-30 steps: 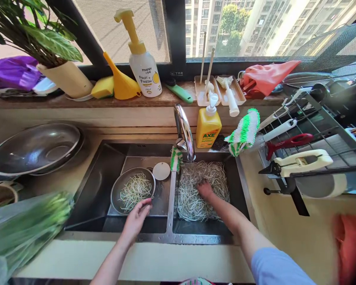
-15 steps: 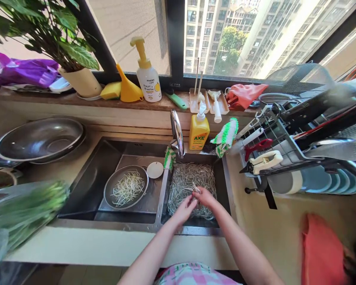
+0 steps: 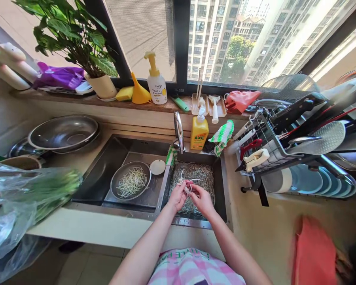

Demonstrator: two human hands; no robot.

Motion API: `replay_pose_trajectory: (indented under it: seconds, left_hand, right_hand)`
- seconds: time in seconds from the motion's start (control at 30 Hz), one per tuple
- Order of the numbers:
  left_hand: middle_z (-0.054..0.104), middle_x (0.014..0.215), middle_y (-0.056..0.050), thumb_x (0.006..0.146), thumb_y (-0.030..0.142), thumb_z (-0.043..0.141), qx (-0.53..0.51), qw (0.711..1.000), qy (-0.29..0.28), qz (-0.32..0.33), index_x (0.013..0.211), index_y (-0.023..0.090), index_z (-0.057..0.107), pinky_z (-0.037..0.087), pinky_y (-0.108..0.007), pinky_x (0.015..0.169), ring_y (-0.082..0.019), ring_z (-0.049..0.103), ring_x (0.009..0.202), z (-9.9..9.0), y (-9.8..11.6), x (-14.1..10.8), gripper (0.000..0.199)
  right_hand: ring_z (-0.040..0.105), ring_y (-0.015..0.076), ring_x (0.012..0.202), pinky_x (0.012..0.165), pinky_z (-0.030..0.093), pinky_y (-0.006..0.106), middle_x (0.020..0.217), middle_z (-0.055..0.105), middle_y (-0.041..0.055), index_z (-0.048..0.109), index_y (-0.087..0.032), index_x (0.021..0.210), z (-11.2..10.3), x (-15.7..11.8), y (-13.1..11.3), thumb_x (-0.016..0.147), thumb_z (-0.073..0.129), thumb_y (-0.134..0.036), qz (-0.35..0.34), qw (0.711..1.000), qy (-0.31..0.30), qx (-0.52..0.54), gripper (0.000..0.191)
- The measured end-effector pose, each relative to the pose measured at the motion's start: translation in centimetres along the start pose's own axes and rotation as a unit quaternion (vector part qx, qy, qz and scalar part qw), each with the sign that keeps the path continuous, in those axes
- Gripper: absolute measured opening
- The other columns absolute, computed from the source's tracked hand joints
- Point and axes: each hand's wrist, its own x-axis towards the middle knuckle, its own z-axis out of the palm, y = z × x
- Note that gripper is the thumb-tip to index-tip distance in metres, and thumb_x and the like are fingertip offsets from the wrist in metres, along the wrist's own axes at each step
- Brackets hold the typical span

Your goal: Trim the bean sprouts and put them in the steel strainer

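Note:
Above the right sink basin (image 3: 222,190), my left hand (image 3: 178,196) and my right hand (image 3: 202,200) are close together. Both have fingers closed on a few thin pale roots (image 3: 186,187), whose loose ends stick out past the fingertips. Below them, a tangled mass of thin roots (image 3: 207,170) lies in the basin, partly covered by my hands. To the left, a round pan (image 3: 116,189) stands in the left basin (image 3: 95,174). It holds a heap of short whitish root pieces (image 3: 133,182). Beside the pan is a small white dish (image 3: 158,167).
The faucet (image 3: 178,130) rises behind the basins, near a yellow soap bottle (image 3: 199,133). At right stands a rack (image 3: 273,146) with knives, scissors and plates. A bag of green vegetables (image 3: 56,190) lies on the left counter, before a wok (image 3: 63,134).
My hands have lifted a little from the root mass and come closer together, with pale roots now showing between the fingers. The whole view has shifted slightly.

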Motion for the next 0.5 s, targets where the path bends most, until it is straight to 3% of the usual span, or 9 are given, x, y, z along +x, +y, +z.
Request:
replay_pose_trajectory:
  seconds: [0.13, 0.3, 0.4, 0.5]
  left_hand:
    - [0.064, 0.089, -0.007, 0.073, 0.027, 0.059, -0.010, 0.999, -0.031, -0.025, 0.094, 0.015, 0.055, 0.043, -0.028, 0.078, -0.015, 0.060, 0.083, 0.6, 0.6, -0.3, 0.025]
    - [0.063, 0.088, -0.005, 0.070, 0.021, 0.062, 0.030, 0.996, -0.082, -0.029, 0.097, 0.015, 0.054, 0.042, -0.025, 0.079, -0.012, 0.059, 0.081, 1.3, 0.3, -1.0, 0.028]
    - [0.063, 0.091, -0.005, 0.070, 0.018, 0.062, 0.043, 0.994, -0.100, -0.021, 0.097, 0.015, 0.054, 0.041, -0.023, 0.081, -0.012, 0.059, 0.084, 1.2, 0.4, -0.9, 0.029]
    - [0.063, 0.087, -0.004, 0.070, 0.018, 0.062, 0.057, 0.995, -0.083, -0.008, 0.093, 0.015, 0.054, 0.043, -0.024, 0.076, -0.012, 0.060, 0.079, 0.9, 0.8, -0.7, 0.025]
  right_hand:
    - [0.057, 0.0155, 0.067, 0.066, 0.045, 0.027, 0.077, 0.064, 0.0033, 0.062, -0.018, 0.078, -0.3, 0.3, 0.2, 0.073, 0.048, -0.026, 0.014, 0.998, 0.052, 0.015, 0.018]
    - [0.055, 0.0135, 0.061, 0.059, 0.043, 0.024, 0.069, 0.062, 0.0015, 0.060, -0.017, 0.077, -0.6, 1.0, -0.5, 0.074, 0.049, -0.030, 0.022, 0.995, 0.097, 0.023, 0.017]
    - [0.055, 0.0139, 0.065, 0.063, 0.043, 0.024, 0.072, 0.062, 0.0025, 0.062, -0.017, 0.074, -0.8, 1.0, -1.1, 0.073, 0.051, -0.028, -0.010, 0.996, 0.087, -0.005, 0.016]
    - [0.056, 0.0151, 0.072, 0.066, 0.044, 0.026, 0.082, 0.062, 0.0047, 0.063, -0.018, 0.080, -1.1, 0.7, -1.6, 0.075, 0.049, -0.026, -0.040, 0.996, 0.074, 0.024, 0.017]
